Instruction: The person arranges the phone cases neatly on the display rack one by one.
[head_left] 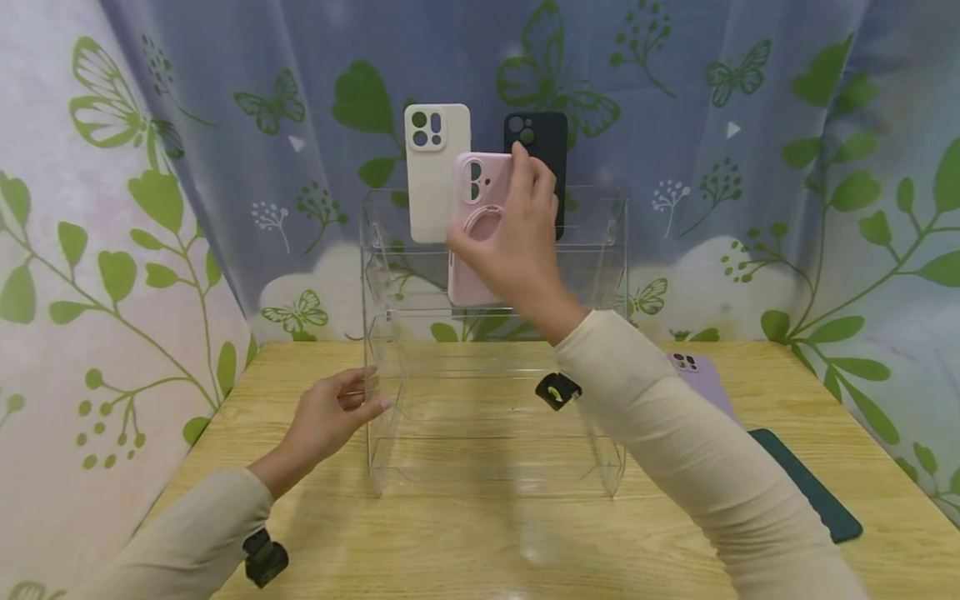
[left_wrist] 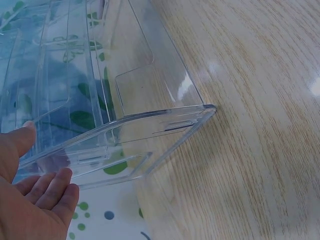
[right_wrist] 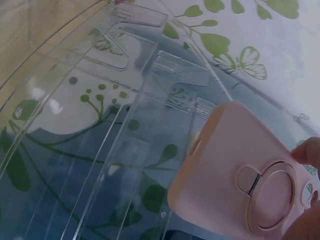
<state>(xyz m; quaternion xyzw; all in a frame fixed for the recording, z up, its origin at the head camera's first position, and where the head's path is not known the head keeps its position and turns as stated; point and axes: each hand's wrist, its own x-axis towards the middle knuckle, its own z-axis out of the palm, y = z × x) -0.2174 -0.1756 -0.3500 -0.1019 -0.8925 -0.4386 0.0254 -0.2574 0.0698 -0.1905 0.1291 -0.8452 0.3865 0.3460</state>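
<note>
My right hand (head_left: pixel 517 229) holds a pink phone case (head_left: pixel 472 287) by its long edges, thumb on one and fingers on the other. The case has a round ring on its back and is upright before the upper tiers of a clear tiered display rack (head_left: pixel 495 479). Whether it touches the rack, I cannot tell. On the top tier stand a white phone case (head_left: pixel 435 187) and a black phone case (head_left: pixel 551 150), the latter partly behind my hand. My left hand (head_left: pixel 322 421) is at the rack's left side panel, fingers loosely bent, thumb and fingers on either side of its edge.
To the right on the wooden table (head_left: pixel 315 533) lie a lilac phone case (head_left: pixel 708 383) and a dark green phone case (head_left: pixel 806 483), both partly hidden by my right sleeve. A leaf-and-butterfly patterned curtain (head_left: pixel 300 50) hangs behind the rack and at both sides.
</note>
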